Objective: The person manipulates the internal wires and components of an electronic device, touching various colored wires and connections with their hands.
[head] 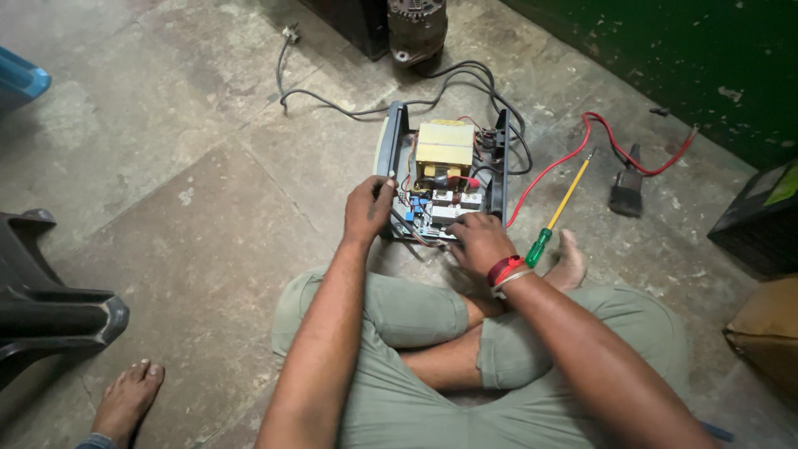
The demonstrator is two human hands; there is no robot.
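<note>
Stone floor (208, 208), stained and worn. Yellow-shafted screwdriver (561, 208) with green handle lies near a red wire (582, 141). Black brush (628, 189) beside it. Dark plastic chair (50, 308) at left. Another person's bare foot (129, 397) at lower left. Cardboard box (769, 333) at right.

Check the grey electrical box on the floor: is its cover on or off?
Off. The box lies open, its yellow transformer and circuit board exposed.

Yellow transformer (445, 143), red wire (582, 145)
</note>
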